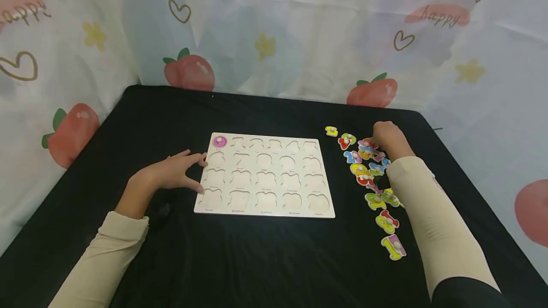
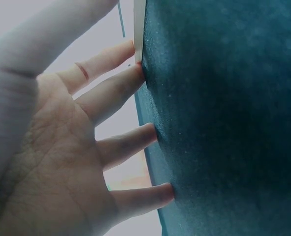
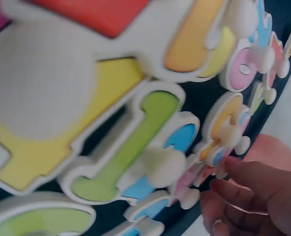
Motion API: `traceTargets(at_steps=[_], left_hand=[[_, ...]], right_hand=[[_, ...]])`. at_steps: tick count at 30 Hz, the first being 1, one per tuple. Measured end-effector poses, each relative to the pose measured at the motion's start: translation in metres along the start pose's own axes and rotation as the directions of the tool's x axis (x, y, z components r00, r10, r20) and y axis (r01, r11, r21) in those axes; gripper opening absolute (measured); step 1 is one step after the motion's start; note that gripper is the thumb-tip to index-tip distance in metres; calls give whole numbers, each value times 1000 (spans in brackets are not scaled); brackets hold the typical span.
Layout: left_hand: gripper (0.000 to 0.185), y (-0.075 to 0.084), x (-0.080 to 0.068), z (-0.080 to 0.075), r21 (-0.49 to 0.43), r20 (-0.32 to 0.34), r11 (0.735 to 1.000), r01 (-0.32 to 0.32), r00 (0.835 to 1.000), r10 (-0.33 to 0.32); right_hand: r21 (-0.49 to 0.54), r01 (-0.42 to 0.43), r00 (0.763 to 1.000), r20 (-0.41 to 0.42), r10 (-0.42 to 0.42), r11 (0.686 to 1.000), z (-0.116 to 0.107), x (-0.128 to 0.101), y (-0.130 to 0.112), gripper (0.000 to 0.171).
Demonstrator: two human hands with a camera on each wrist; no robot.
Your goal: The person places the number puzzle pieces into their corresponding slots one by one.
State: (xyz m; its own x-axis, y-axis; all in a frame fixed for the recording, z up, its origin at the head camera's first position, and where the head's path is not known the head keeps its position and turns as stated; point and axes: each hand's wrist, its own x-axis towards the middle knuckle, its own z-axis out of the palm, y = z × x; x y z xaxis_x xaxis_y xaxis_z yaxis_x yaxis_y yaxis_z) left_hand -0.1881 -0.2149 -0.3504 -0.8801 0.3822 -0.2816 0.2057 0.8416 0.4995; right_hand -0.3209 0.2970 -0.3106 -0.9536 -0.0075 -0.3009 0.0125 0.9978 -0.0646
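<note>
"Happy" is printed on the backdrop cloth (image 1: 308,37), "Seventeen" among blurred words on the puzzle board (image 1: 253,175), a green "1" on a knobbed number piece (image 3: 128,147).

The left hand (image 1: 171,173) is holding its thumb and fingers apart, while the right hand (image 1: 388,138) is holding its fingers bent.

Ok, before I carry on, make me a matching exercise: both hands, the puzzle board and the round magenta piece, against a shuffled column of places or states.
Things
1. Left hand
2. Right hand
3. Puzzle board
4. Round magenta piece

Places or states
A. Set in the top-left slot
B. At the loose pieces
C. At the board's left edge
D. Pale, most slots unfilled

Pairs: 1-C, 2-B, 3-D, 4-A
</note>
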Motion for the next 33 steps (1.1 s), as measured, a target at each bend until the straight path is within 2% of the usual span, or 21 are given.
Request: traceTargets(at_steps=[5, 11, 19, 22, 25, 33], left_hand=[[77, 1, 0, -1, -6, -8, 1000, 10, 1000, -10], [77, 3, 1, -3, -2, 0, 1000, 19, 1000, -19], [79, 0, 1, 0, -4, 7, 1000, 28, 1000, -28], [79, 0, 0, 0, -3, 7, 1000, 26, 1000, -26], [77, -1, -1, 1, -6, 1, 1000, 16, 1000, -16], [77, -1, 0, 2, -13, 1, 1000, 2, 1000, -2]], right_hand=[[16, 21, 999, -38, -20, 1000, 5, 6, 5, 23], [17, -8, 998, -59, 9, 1000, 3, 9, 7, 21], [-14, -16, 986, -166, 13, 1000, -1, 9, 0, 19], [-40, 0, 976, -216, -8, 999, -2, 7, -10, 19], [-46, 50, 967, -246, -60, 998, -3, 7, -26, 17], [36, 198, 971, -145, -191, 979, -6, 7, -70, 13]])
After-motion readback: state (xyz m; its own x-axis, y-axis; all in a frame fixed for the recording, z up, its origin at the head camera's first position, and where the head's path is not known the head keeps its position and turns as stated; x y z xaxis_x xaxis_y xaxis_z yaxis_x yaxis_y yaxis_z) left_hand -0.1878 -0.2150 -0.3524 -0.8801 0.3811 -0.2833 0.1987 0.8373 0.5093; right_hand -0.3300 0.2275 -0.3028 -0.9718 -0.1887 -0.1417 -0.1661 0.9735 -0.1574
